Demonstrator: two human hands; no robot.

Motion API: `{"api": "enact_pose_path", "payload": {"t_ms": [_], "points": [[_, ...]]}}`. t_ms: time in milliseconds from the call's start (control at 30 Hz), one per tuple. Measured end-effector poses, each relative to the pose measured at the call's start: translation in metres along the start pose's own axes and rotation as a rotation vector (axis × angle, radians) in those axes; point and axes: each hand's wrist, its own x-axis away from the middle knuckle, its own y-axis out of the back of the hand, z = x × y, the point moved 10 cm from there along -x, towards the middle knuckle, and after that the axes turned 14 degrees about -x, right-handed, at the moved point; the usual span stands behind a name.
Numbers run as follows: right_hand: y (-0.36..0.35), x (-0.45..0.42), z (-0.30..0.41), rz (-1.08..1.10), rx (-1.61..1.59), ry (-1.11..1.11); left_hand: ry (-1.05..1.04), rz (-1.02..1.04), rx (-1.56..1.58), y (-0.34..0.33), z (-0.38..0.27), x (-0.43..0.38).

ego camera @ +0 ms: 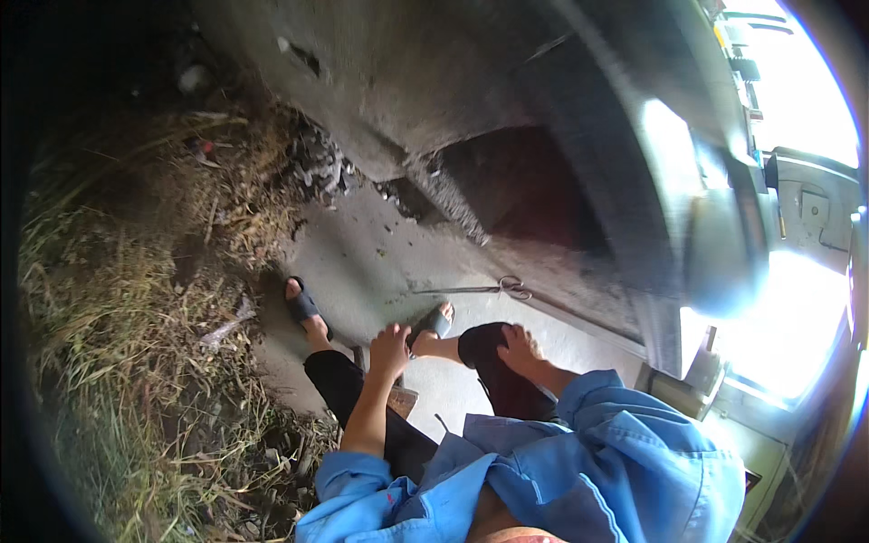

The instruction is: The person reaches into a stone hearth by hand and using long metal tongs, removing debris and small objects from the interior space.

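Note:
My left hand hangs between my knees with its fingers bent; whether anything is in it is hidden. My right hand rests on my right knee, on the black trouser leg, fingers apart and holding nothing. Beyond it, a pair of metal fire tongs with looped handles lies on the grey floor beside the base of a masonry stove. The stove has a dark fire opening. My feet, in dark sandals, stand apart on the floor.
Dry grass, straw and twigs are heaped along the left. Grey ash and debris lie by the stove's foot. Part of a small wooden stool shows below my left hand. Bright windows are at the right.

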Motion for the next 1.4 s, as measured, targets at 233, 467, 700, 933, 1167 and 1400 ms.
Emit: {"api": "enact_pose_path", "payload": {"t_ms": [233,467,700,933,1167,1400], "points": [[0.034,0.050,0.037,0.417,-0.374,0.034,0.008,-0.308,-0.118,0.104,-0.027,0.125],[0.031,0.088,0.025,0.438,-1.134,-0.187,0.193,0.323,0.569,0.060,0.027,0.147],[0.047,0.218,-0.025,-0.092,-1.715,-0.484,0.192,0.370,0.299,0.159,0.024,0.077],[-0.097,0.281,-0.091,-0.301,-2.118,-0.779,0.190,0.288,0.197,0.229,-0.024,0.079],[-0.112,0.275,-0.105,-0.088,-1.686,-0.627,-0.116,0.266,0.320,0.145,-0.133,0.116],[-0.056,0.173,-0.094,0.022,-0.864,-0.027,0.017,0.070,0.522,0.100,-0.094,0.179]]}}
